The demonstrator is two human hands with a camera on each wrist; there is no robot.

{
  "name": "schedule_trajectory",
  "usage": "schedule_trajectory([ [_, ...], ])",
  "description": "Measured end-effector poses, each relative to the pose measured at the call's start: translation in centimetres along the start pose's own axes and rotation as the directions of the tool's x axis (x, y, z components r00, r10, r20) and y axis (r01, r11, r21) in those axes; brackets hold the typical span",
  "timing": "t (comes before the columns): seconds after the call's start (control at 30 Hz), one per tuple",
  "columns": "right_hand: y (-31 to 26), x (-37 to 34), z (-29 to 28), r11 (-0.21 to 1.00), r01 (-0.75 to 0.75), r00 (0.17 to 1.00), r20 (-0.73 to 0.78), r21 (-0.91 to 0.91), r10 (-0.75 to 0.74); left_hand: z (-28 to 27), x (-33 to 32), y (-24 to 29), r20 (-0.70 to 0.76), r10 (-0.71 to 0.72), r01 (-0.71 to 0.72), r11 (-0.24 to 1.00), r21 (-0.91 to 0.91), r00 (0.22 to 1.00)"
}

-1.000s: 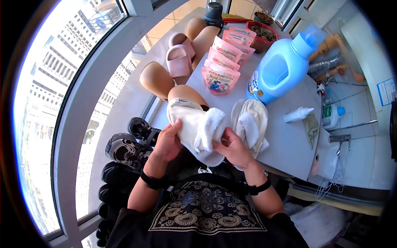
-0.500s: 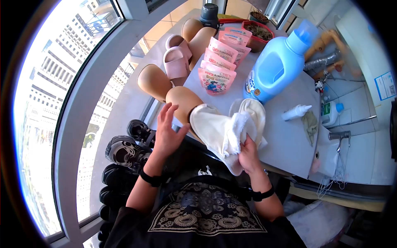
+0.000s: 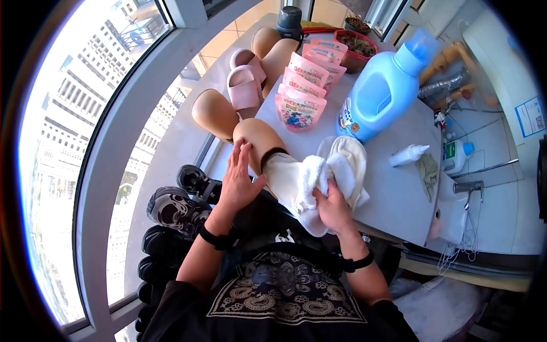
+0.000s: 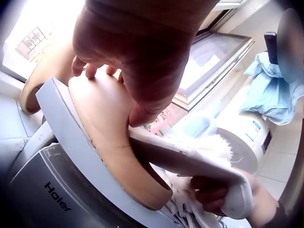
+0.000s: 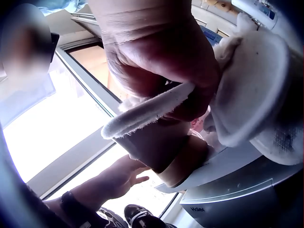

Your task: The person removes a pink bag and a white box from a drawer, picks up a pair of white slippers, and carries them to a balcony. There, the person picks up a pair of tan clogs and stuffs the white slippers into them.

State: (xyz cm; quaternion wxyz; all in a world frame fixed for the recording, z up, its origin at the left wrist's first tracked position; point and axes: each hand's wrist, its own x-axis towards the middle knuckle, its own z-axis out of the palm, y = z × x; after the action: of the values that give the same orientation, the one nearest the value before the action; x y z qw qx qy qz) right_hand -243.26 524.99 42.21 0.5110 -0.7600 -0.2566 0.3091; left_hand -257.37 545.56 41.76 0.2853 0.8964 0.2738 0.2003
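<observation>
A white fleece-trimmed slipper point(image 3: 285, 178) lies across the near edge of the table, held at its fuzzy end by my right hand point(image 3: 334, 212), thumb on top and fingers curled beneath. Its other end sits in the dark opening of a smooth tan slipper point(image 3: 255, 137), as the left wrist view shows. My left hand point(image 3: 239, 183) rests on that tan slipper with fingers extended and thumb spread. A second white slipper point(image 3: 356, 155) is just beyond my right hand.
Pink slippers point(image 3: 245, 88) and another tan slipper point(image 3: 213, 114) stand by the window. Several pink pouches point(image 3: 299, 108), a blue detergent bottle point(image 3: 373, 94) and a small white bottle point(image 3: 408, 155) are on the table. Dark shoes point(image 3: 176, 208) line the left side.
My left hand has let go of the white slipper and moved onto the tan one. My right hand shifted right with the white slipper, then slightly back left, still gripping it.
</observation>
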Motion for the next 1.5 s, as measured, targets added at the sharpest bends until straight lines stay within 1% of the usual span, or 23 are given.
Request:
schedule_trajectory([
  [0.07,-0.2,-0.1,0.1,0.999,0.027,1.000,0.008,0.027,-0.027,-0.2,-0.1,-0.2,0.004,-0.009,0.009,1.000,-0.020,1.000],
  [0.1,0.3,-0.1,0.0,0.989,0.076,0.997,-0.041,0.124,-0.071,-0.3,-0.2,0.1,-0.018,-0.004,0.004,1.000,-0.024,1.000],
  [0.13,0.0,-0.4,-0.5,0.971,0.005,1.000,-0.025,0.240,0.001,-0.1,-0.2,-0.1,-0.021,0.014,-0.014,0.999,-0.033,1.000],
  [0.2,-0.7,-0.8,-1.6,0.986,-0.019,0.998,-0.057,0.163,0.029,-0.2,-0.3,0.5,0.029,-0.007,0.007,1.000,-0.015,1.000],
  [0.27,-0.6,-1.2,-2.0,0.978,-0.017,0.999,-0.032,0.206,0.025,-0.5,0.0,-0.7,0.016,0.090,-0.086,0.979,-0.183,0.996],
  [0.33,-0.5,-1.3,-1.7,0.964,-0.012,1.000,-0.015,0.267,0.017,-0.1,1.1,-3.8,-0.171,-0.150,0.075,0.921,-0.382,0.974],
  [0.37,-0.4,-1.5,-1.5,0.953,-0.013,1.000,-0.005,0.304,0.015,-0.4,1.9,-5.1,-0.251,-0.358,0.224,0.870,-0.439,0.899],
  [0.43,-0.8,-1.6,-1.2,0.920,-0.051,0.999,0.037,0.388,0.039,-0.4,4.3,-9.4,-0.399,-0.541,0.301,0.797,-0.523,0.741],
  [0.57,0.2,-2.1,-3.4,0.800,-0.070,0.996,-0.005,0.596,0.091,-2.4,7.3,-9.4,-0.548,-0.451,0.318,0.891,-0.325,0.705],
  [0.67,-2.3,-3.1,-4.5,0.577,-0.159,0.986,0.103,0.801,0.129,-2.2,8.6,-8.8,-0.525,-0.422,0.381,0.905,-0.190,0.740],
  [0.73,-2.1,-3.1,-3.9,0.625,-0.171,0.983,0.084,0.762,0.166,-1.5,9.1,-10.1,-0.456,-0.416,0.393,0.908,-0.150,0.787],
  [0.8,0.5,-2.4,-3.1,0.639,-0.190,0.978,0.089,0.745,0.188,-1.6,9.5,-9.8,-0.448,-0.460,0.438,0.885,-0.158,0.767],
  [0.87,0.3,-1.3,-1.7,0.537,-0.253,0.967,0.205,0.805,0.149,-2.4,9.4,-7.7,-0.493,-0.476,0.493,0.864,-0.107,0.728],
  [0.97,-0.7,0.1,0.0,0.440,-0.317,0.941,0.337,0.840,0.035,-2.2,9.6,-6.9,-0.433,-0.545,0.478,0.838,-0.262,0.718],
  [1.03,-0.1,1.7,0.9,0.351,-0.413,0.893,0.450,0.840,-0.027,-1.7,9.7,-7.4,-0.459,-0.513,0.403,0.857,-0.321,0.726],
  [1.1,-1.0,2.6,2.1,0.399,-0.430,0.893,0.448,0.810,0.052,-1.4,9.5,-7.8,-0.470,-0.483,0.317,0.865,-0.389,0.739],
  [1.13,-1.6,3.0,2.6,0.420,-0.438,0.891,0.444,0.794,0.090,-1.7,9.1,-8.1,-0.491,-0.437,0.290,0.891,-0.348,0.754],
  [1.2,-0.3,4.7,3.7,0.348,-0.420,0.891,0.454,0.838,-0.017,-2.3,8.1,-8.7,-0.529,-0.341,0.235,0.937,-0.259,0.777],
  [1.27,-5.9,4.2,4.9,0.475,-0.379,0.925,0.316,0.794,0.209,-4.5,6.5,-6.7,-0.566,-0.256,0.125,0.958,-0.260,0.784],
  [1.3,-6.2,4.8,5.2,0.431,-0.387,0.922,0.336,0.815,0.191,-5.6,5.6,-5.9,-0.572,-0.213,0.058,0.959,-0.277,0.792],
  [1.37,-6.1,5.7,5.9,0.341,-0.403,0.915,0.374,0.849,0.151,-7.8,4.2,-4.9,-0.563,-0.190,-0.043,0.926,-0.375,0.804],
  [1.47,-1.2,7.6,5.8,0.268,-0.445,0.857,0.493,0.854,-0.148,-11.2,3.3,-3.3,-0.497,-0.284,-0.114,0.769,-0.629,0.820],
  [1.5,-0.4,7.5,5.5,0.236,-0.465,0.833,0.512,0.853,-0.210,-11.8,3.1,-2.6,-0.497,-0.249,-0.119,0.793,-0.597,0.831],
])
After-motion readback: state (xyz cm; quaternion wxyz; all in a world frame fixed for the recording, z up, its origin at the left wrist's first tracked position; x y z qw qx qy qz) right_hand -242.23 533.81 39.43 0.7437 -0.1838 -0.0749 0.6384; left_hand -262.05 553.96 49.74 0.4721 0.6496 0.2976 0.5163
